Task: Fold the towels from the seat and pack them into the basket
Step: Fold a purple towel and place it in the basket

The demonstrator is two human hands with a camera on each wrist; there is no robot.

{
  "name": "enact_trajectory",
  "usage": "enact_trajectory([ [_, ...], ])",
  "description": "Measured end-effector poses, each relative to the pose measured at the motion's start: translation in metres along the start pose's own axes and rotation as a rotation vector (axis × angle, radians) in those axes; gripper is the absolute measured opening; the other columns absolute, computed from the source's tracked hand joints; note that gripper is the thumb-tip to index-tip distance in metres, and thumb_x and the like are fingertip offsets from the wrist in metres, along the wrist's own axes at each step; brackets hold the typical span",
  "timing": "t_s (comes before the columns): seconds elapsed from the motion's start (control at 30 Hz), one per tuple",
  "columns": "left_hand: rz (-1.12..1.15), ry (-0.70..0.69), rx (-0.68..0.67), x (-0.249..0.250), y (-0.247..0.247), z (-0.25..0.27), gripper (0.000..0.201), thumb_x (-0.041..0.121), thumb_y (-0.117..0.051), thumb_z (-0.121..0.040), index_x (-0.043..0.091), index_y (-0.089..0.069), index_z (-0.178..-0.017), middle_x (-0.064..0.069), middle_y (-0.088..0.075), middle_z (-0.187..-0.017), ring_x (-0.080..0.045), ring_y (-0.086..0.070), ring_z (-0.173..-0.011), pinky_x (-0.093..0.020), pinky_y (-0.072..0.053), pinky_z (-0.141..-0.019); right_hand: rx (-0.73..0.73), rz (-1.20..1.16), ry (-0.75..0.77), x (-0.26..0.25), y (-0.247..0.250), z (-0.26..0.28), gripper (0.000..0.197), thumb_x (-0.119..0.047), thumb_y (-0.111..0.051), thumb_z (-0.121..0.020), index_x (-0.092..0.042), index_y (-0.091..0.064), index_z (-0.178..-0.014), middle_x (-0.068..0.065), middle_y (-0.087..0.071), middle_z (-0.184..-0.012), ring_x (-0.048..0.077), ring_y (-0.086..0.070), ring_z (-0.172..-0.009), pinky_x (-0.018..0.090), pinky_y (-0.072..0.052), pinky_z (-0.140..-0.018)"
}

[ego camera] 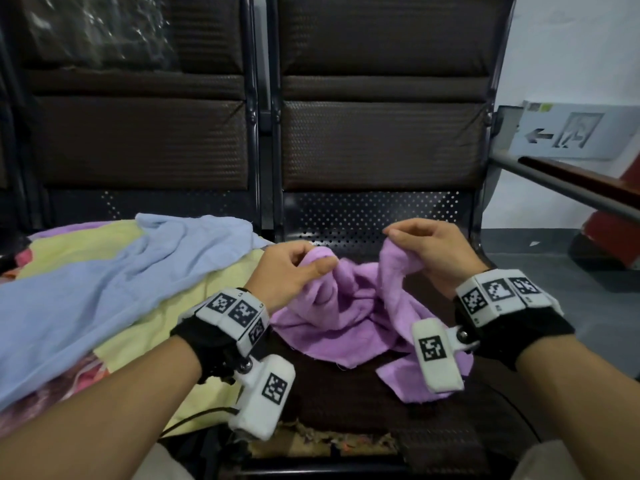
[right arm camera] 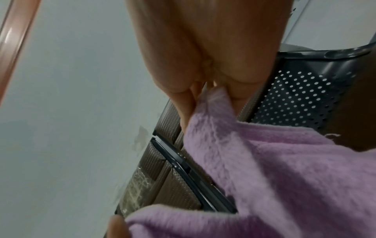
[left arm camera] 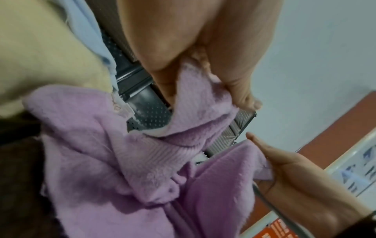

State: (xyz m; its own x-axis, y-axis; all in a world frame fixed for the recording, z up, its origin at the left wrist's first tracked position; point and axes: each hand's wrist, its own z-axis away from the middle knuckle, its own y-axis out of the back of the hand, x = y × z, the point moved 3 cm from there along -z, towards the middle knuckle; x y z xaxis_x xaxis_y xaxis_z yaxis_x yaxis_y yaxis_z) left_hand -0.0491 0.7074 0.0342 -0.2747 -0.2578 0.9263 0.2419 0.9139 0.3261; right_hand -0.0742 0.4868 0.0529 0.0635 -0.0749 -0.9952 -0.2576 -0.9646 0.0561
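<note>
A crumpled purple towel (ego camera: 360, 317) lies on the dark right seat (ego camera: 346, 396), its upper part lifted off the cushion. My left hand (ego camera: 294, 268) pinches one bunched edge of it between thumb and fingers. My right hand (ego camera: 426, 247) pinches another edge a little to the right. The left wrist view shows the purple towel (left arm camera: 114, 169) hanging from my left hand (left arm camera: 203, 67), with the right hand (left arm camera: 289, 162) gripping it lower right. In the right wrist view the fingers (right arm camera: 183, 90) pinch the purple towel (right arm camera: 274, 169). No basket is in view.
On the left seat lies a pile with a light blue towel (ego camera: 104, 282) over a yellow towel (ego camera: 194, 299) and pink patterned cloth (ego camera: 52, 386). Dark seat backs (ego camera: 381, 98) rise behind. A metal armrest rail (ego camera: 571, 188) juts out at the right.
</note>
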Motion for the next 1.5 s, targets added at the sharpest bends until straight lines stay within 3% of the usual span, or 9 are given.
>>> enact_trajectory([
  [0.17,0.293,0.139,-0.038,0.006,0.003,0.004,0.017,0.007,-0.062,-0.086,0.009,-0.069,-0.101,-0.011,-0.071,-0.102,-0.025,-0.064,-0.101,-0.042,-0.05,-0.095,-0.192,-0.185,-0.006,-0.015,-0.012,0.019,0.034,0.016,-0.052,-0.082,-0.006,-0.07,-0.1,0.002,-0.07,-0.072,0.009,-0.064,-0.065,0.017,-0.05,-0.061],
  [0.27,0.275,0.128,-0.09,0.003,0.009,0.007,0.028,-0.001,-0.056,-0.087,0.01,-0.067,-0.11,-0.012,-0.069,-0.11,-0.027,-0.062,-0.11,-0.042,-0.048,-0.097,-0.231,0.19,0.105,-0.015,-0.025,0.031,0.032,0.01,-0.068,-0.077,-0.01,-0.07,-0.102,0.003,-0.074,-0.087,0.01,-0.07,-0.081,0.019,-0.054,-0.073],
  [0.43,0.118,0.012,0.082,-0.003,0.023,0.013,0.03,0.005,-0.063,-0.085,0.034,-0.071,-0.084,0.021,-0.071,-0.078,0.005,-0.064,-0.079,-0.01,-0.049,-0.072,-0.299,0.879,0.401,-0.016,-0.047,0.047,0.017,-0.007,-0.074,-0.074,-0.018,-0.077,-0.086,-0.005,-0.072,-0.078,0.002,-0.062,-0.067,0.005,-0.042,-0.065],
  [0.6,-0.011,0.0,0.2,-0.01,0.033,0.012,0.017,0.022,-0.08,-0.072,0.034,-0.069,-0.079,0.016,-0.066,-0.062,0.002,-0.056,-0.055,-0.013,-0.042,-0.051,-0.352,0.838,0.624,-0.03,-0.063,0.05,0.004,-0.02,-0.076,-0.075,-0.02,-0.072,-0.075,-0.007,-0.059,-0.092,0.005,-0.057,-0.082,0.011,-0.042,-0.075],
  [0.73,0.14,0.056,0.173,-0.009,0.03,0.013,0.01,0.02,-0.08,-0.071,0.018,-0.073,-0.079,-0.002,-0.074,-0.079,-0.014,-0.069,-0.077,-0.027,-0.055,-0.072,-0.319,0.65,0.513,-0.028,-0.066,0.047,0.005,-0.014,-0.069,-0.081,-0.019,-0.07,-0.08,-0.008,-0.067,-0.078,0.009,-0.062,-0.076,0.031,-0.052,-0.074],
  [0.83,0.249,0.107,0.149,-0.011,0.027,0.015,0.008,0.017,-0.074,-0.077,0.016,-0.075,-0.085,-0.003,-0.075,-0.088,-0.017,-0.07,-0.089,-0.032,-0.055,-0.084,-0.284,0.6,0.454,-0.02,-0.067,0.046,0.009,-0.013,-0.069,-0.082,-0.022,-0.072,-0.081,-0.01,-0.069,-0.077,0.003,-0.063,-0.075,0.021,-0.05,-0.073],
  [1.13,0.444,0.163,-0.102,-0.003,0.005,0.023,0.035,0.031,-0.055,-0.09,0.006,-0.068,-0.111,-0.013,-0.07,-0.109,-0.026,-0.065,-0.105,-0.036,-0.053,-0.091,-0.064,0.584,0.353,-0.008,-0.071,0.036,0.005,-0.023,-0.07,-0.081,-0.021,-0.072,-0.076,-0.009,-0.068,-0.068,0.0,-0.061,-0.067,0.004,-0.039,-0.061],
  [1.27,0.327,0.087,-0.057,-0.003,0.005,0.023,0.035,0.012,-0.073,-0.076,0.01,-0.069,-0.11,-0.004,-0.073,-0.104,-0.017,-0.067,-0.102,-0.027,-0.053,-0.089,-0.065,0.571,0.327,-0.005,-0.072,0.034,0.005,-0.022,-0.07,-0.081,-0.018,-0.072,-0.078,-0.008,-0.068,-0.069,0.002,-0.061,-0.067,0.004,-0.041,-0.061],
  [1.5,0.188,-0.022,0.049,-0.004,0.018,0.015,0.027,-0.001,-0.057,-0.087,0.02,-0.073,-0.091,-0.001,-0.073,-0.093,-0.016,-0.068,-0.091,-0.026,-0.056,-0.079,-0.249,0.699,0.361,-0.012,-0.056,0.028,0.018,-0.035,-0.071,-0.081,-0.024,-0.064,-0.068,-0.01,-0.06,-0.061,-0.001,-0.052,-0.058,0.01,-0.037,-0.056],
])
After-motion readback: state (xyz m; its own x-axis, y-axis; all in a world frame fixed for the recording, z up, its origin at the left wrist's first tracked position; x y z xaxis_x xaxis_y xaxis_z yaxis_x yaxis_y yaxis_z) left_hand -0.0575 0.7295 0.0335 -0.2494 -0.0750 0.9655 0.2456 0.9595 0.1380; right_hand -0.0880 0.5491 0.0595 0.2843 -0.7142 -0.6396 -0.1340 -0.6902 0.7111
